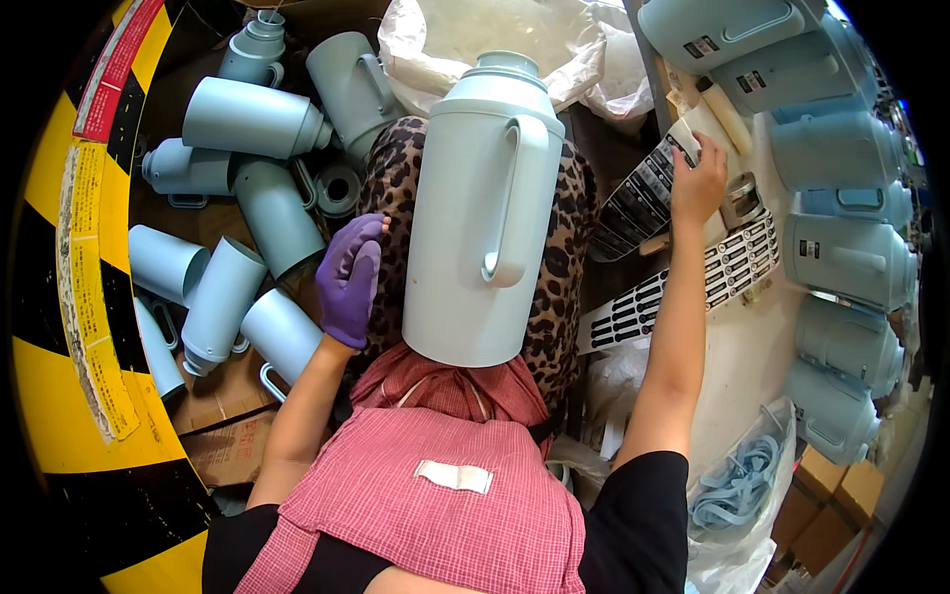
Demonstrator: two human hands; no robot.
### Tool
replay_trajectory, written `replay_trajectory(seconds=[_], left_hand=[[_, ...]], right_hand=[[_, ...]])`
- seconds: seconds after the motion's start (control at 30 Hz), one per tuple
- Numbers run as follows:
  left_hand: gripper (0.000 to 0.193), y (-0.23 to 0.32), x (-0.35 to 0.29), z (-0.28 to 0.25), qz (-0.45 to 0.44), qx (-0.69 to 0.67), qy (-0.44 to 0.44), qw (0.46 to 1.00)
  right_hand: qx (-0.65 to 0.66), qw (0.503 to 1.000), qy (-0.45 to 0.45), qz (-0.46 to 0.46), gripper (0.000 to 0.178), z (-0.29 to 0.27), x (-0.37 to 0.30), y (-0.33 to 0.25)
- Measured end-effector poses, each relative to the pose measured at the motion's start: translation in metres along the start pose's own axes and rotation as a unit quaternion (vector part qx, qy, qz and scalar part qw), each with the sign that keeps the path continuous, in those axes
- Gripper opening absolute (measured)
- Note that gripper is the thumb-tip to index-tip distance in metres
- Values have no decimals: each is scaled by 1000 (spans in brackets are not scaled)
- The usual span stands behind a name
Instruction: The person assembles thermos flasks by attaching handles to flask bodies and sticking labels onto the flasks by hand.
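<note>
A pale blue-grey flask body with a side handle lies along my lap, its neck pointing away from me. My left hand, in a purple glove, rests on my leopard-print trousers just left of the flask, fingers curled, and whether it touches the flask is unclear. My right hand is bare and reaches out to the right, fingers on a sheet of black-and-white sticker labels at the edge of the white worktable. More label sheets lie just below it.
Several loose pale blue flask shells are piled on cardboard at my left. Labelled flasks lie in a row along the right side of the worktable. A white plastic bag sits ahead. A yellow-and-black striped barrier curves along the left.
</note>
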State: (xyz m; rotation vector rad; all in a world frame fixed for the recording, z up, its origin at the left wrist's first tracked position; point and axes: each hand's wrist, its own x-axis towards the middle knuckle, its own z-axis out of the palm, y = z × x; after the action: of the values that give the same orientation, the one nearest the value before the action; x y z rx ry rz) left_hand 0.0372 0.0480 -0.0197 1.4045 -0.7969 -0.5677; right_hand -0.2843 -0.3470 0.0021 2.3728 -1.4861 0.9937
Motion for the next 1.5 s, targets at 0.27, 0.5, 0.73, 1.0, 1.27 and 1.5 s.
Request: replay_trajectory(seconds=[0.27, 0.5, 0.73, 1.0, 1.27, 1.5], left_hand=[[25, -6, -3, 0, 16, 19, -12, 1000], [25, 3, -1, -4, 41, 97, -40, 994], [73, 47, -15, 6, 303, 263, -168, 900], [70, 38, -35, 35, 319, 299, -214, 873], [41, 40, -37, 34, 326, 296, -208, 874], [35, 27, -43, 25, 315, 322, -271, 851]], right_hand=[[-27, 998, -15, 53, 18, 0, -3, -2], [74, 996, 21, -55, 7, -25, -5, -43], [540, 770, -272, 205, 16, -175, -92, -147], [536, 617, -457, 352, 32, -163, -125, -196], [533, 644, -441, 327, 28, -157, -131, -207], [313, 822, -425, 215, 37, -152, -117, -206]])
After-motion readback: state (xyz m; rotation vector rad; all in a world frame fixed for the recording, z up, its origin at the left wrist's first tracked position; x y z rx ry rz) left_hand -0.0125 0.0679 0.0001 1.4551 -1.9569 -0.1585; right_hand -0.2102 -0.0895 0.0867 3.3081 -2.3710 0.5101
